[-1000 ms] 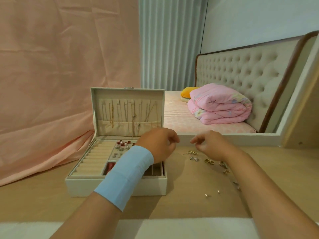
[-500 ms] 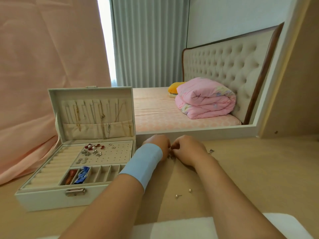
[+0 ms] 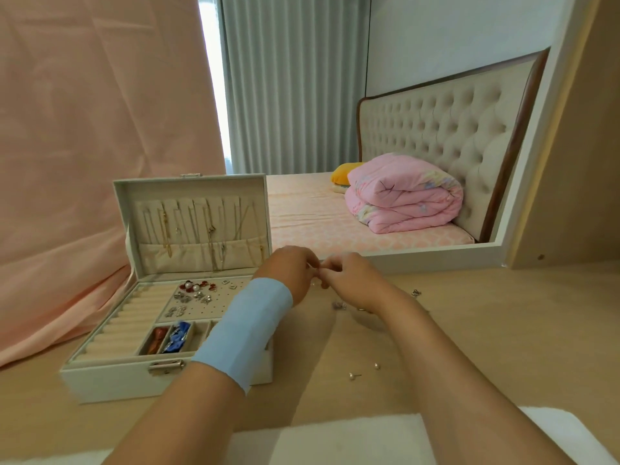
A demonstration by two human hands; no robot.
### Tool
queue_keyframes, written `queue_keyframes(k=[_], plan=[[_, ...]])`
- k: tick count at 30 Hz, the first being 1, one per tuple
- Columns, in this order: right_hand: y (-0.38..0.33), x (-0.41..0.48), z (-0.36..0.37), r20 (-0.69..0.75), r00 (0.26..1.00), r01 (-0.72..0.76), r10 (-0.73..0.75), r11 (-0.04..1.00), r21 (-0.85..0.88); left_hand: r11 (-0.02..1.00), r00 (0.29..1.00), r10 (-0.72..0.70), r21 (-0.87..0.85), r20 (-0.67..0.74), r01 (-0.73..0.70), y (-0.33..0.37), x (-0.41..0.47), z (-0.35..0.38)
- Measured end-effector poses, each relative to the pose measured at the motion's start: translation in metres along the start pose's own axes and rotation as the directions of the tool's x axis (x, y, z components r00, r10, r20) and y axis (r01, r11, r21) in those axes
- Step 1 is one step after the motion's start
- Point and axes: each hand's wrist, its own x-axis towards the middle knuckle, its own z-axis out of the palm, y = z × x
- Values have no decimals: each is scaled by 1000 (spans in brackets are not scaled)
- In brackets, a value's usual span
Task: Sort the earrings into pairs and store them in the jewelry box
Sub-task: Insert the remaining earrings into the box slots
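Your left hand [image 3: 288, 273] and right hand [image 3: 352, 283] meet fingertip to fingertip just right of the jewelry box [image 3: 110, 377], above the wooden desk [image 3: 503, 330]. All the fingers are curled inward as if pinching. Whatever lies between them is too small to see, so I cannot tell whether either hand has hold of an earring.

1 second ago the hands were apart over the scattered pieces; they have since closed together. This probably means you are matching or joining 2 small parts before storing them.

A smooth pale blue wristband [image 3: 248, 327] wraps your left forearm and crosses the box's front right corner.

The box is white and rectangular, with a cream fabric lining and a metal latch [image 3: 166, 366]. It stands open with its lid upright. Inside, on a perforated panel, stored earrings [image 3: 194, 292] sit in small clusters, some red with pearls, some silver. Padded ring rolls [image 3: 117, 323] fill the box's left side. Thin chain necklaces [image 3: 209, 229] hang inside the lid.

Right of the box, loose earrings remain on the desk: 2 tiny studs [image 3: 354, 375] near its front and a silver piece [image 3: 416, 292] farther right.
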Motion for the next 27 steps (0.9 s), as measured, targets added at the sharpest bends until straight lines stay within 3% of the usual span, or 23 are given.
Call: queue_keyframes(k=[12, 19, 27], plan=[[-56, -9, 40, 205, 973, 26, -110, 927, 374, 977, 999, 39, -211, 22, -34, -60, -60, -76], [-84, -20, 73, 175, 978, 33, -110, 920, 391, 956, 999, 40, -290, -6, -40, -98, -76, -96], [-119, -15, 80, 19, 987, 152, -162, 955, 256, 893, 997, 47, -443, -69, -73, -112, -75, -113]])
